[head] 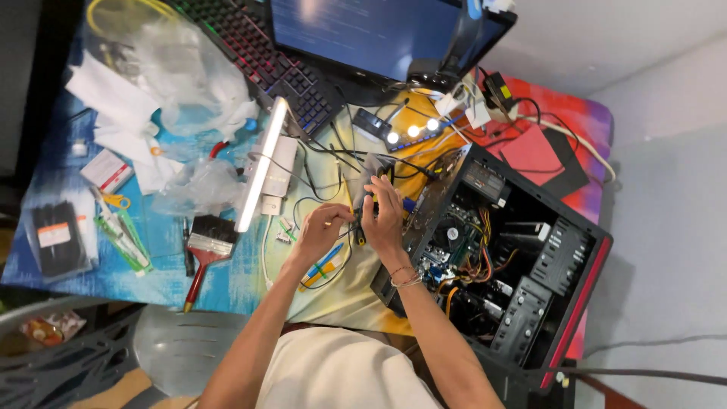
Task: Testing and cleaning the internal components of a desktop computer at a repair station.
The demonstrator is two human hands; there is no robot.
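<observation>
My left hand (322,233) & right hand (384,216) meet over a small dark part (359,214) beside the open PC case (522,265); fingers curled, pinching it; paintbrush (206,254) lies well to the left.

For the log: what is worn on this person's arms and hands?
Both forearms are bare, with no sleeves reaching them and no gloves. The right hand has thin bracelets at the wrist, one of them beaded. The left hand shows no ring, watch or band. A pale, cream-coloured top covers the torso.
</observation>
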